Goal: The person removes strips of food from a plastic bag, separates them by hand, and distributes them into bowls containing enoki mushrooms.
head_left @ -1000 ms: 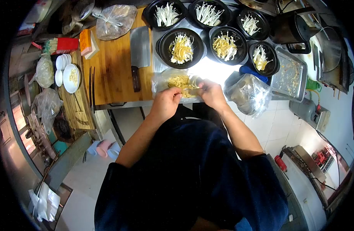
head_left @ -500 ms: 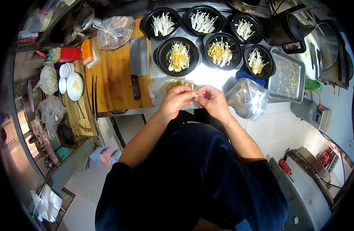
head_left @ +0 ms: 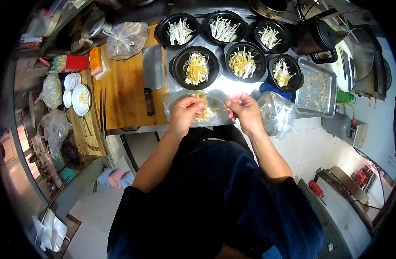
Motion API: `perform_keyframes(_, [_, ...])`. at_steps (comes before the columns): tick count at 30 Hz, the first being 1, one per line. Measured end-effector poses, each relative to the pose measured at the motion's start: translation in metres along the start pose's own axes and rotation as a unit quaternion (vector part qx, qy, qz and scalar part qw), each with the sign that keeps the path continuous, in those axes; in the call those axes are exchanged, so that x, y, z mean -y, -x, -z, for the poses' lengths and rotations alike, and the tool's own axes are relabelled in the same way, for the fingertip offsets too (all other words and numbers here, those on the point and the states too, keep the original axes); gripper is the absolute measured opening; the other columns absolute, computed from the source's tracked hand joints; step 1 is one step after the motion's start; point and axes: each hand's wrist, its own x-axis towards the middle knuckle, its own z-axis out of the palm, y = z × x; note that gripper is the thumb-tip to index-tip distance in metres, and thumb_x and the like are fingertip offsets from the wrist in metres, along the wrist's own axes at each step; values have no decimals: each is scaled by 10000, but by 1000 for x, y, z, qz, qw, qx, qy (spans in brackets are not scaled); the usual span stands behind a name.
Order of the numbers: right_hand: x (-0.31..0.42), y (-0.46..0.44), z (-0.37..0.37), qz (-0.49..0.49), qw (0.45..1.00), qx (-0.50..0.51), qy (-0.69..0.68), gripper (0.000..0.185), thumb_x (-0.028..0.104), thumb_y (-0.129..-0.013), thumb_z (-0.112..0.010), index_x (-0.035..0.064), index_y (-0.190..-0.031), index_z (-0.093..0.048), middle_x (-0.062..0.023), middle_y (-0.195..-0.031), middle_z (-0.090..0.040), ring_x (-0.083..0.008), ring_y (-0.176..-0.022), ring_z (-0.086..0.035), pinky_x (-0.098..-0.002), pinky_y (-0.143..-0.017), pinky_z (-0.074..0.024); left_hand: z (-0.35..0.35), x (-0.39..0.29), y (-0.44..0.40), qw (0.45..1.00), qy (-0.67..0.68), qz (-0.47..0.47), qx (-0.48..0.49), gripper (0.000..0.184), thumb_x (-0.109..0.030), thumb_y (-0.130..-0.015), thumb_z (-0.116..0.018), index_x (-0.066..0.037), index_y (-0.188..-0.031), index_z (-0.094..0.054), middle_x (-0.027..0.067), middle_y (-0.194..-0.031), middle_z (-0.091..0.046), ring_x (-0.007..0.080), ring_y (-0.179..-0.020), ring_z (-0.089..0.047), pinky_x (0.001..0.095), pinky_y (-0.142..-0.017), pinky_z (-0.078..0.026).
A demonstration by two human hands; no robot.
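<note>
My left hand [head_left: 186, 114] is closed in a pinch over the left part of a clear plastic bag [head_left: 214, 115]. A yellowish strip of food [head_left: 200, 96] shows at its fingertips. My right hand [head_left: 245, 113] is also pinched, over the bag's right side; what lies between its fingertips is too small to make out. Pale yellow pieces show through the bag. Just beyond the hands stand black bowls with white enoki mushrooms; yellow strips top the mushrooms in the near-left bowl [head_left: 173, 71], the near-middle bowl [head_left: 262, 64] and the near-right bowl [head_left: 298, 77].
A cleaver [head_left: 153, 69] lies on the wooden cutting board [head_left: 124, 90] at left, with chopsticks [head_left: 103, 110] near its edge. Right of my hands sit another plastic bag [head_left: 276, 113], a blue cloth [head_left: 277, 90] and a metal tray [head_left: 315, 101]. A black pitcher [head_left: 316, 36] stands behind.
My hands, which met at the fingertips over the bag, have moved apart, left hand leftward and right hand rightward. The view has shifted slightly.
</note>
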Motion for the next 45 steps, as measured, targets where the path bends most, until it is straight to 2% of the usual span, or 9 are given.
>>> perform_keyframes(9, [66, 32, 54, 119, 990, -36, -74, 185, -38, -932, -716, 24, -1100, -670, -109, -897, -754, -95, -604, -634, -214, -521, -498, 15, 8, -2, 1000, -16, 17, -9, 175, -130, -1002, -699, -8, -1128, -706, 63, -957, -735, 118, -799, -688, 248, -660, -558])
perform_keyframes(12, [88, 43, 74, 167, 983, -44, -67, 195, -40, -934, -713, 10, -1118, -671, -123, -904, -756, -96, -600, -634, -210, -529, -504, 10, 4, 0, 999, -20, 37, -15, 191, -170, -1009, -702, -26, -1135, -704, 58, -955, -723, 143, -817, -693, 281, -702, -561])
perform_keyframes(17, [119, 61, 104, 257, 965, -22, -49, 181, -62, -936, -693, -2, -1106, -676, -140, -906, -752, -138, -648, -658, -236, -545, -520, 0, 3, 2, 997, 9, 63, -31, 220, -160, -998, -713, -2, -1150, -691, 57, -938, -728, 138, -822, -699, 268, -677, -558])
perform_keyframes(21, [150, 67, 133, 317, 945, -78, -1, 176, -31, -928, -732, -6, -1098, -693, -126, -914, -752, -136, -667, -655, -243, -572, -520, 5, 10, 0, 997, -21, 69, -12, 253, -189, -1014, -696, -24, -1205, -682, 64, -990, -728, 170, -861, -716, 300, -717, -570])
perform_keyframes(29, [153, 20, 186, 292, 941, -159, 60, 132, -3, -956, -703, 2, -1088, -695, -100, -945, -743, -122, -674, -632, -244, -606, -502, -7, 6, 6, 992, -120, 37, -12, 247, -156, -1041, -604, 0, -1226, -654, 91, -1021, -741, 194, -898, -730, 299, -726, -579])
perform_keyframes(33, [126, -20, 203, 249, 948, -183, 74, 117, 14, -951, -712, -7, -1066, -708, -43, -855, -720, -94, -649, -632, -234, -578, -498, -18, -4, 13, 984, -178, 5, -1, 210, -130, -1013, -626, -2, -1167, -686, 78, -982, -756, 165, -871, -726, 278, -722, -572])
perform_keyframes(39, [123, -38, 204, 223, 946, -213, 96, 102, 32, -955, -714, 7, -1054, -717, -24, -838, -706, -86, -649, -629, -234, -584, -501, -41, -25, 23, 957, -286, -43, 5, 141, -98, -942, -717, -9, -1038, -769, 34, -929, -762, 91, -825, -677, 249, -751, -536])
perform_keyframes(43, [112, -60, 221, 212, 931, -229, 189, 102, 62, -976, -695, 8, -1055, -731, -31, -874, -732, -99, -702, -655, -241, -608, -514, -56, -35, 26, 937, -334, -100, 24, 150, -74, -926, -727, 2, -1048, -768, 29, -926, -759, 89, -809, -661, 244, -757, -517])
perform_keyframes(45, [100, -73, 232, 171, 917, -206, 297, 139, 98, -983, -698, 8, -1076, -749, -46, -868, -742, -111, -689, -668, -254, -613, -527, -63, -36, 26, 942, -316, -106, 38, 153, -68, -924, -728, 3, -1055, -763, 33, -922, -759, 90, -811, -663, 247, -760, -519])
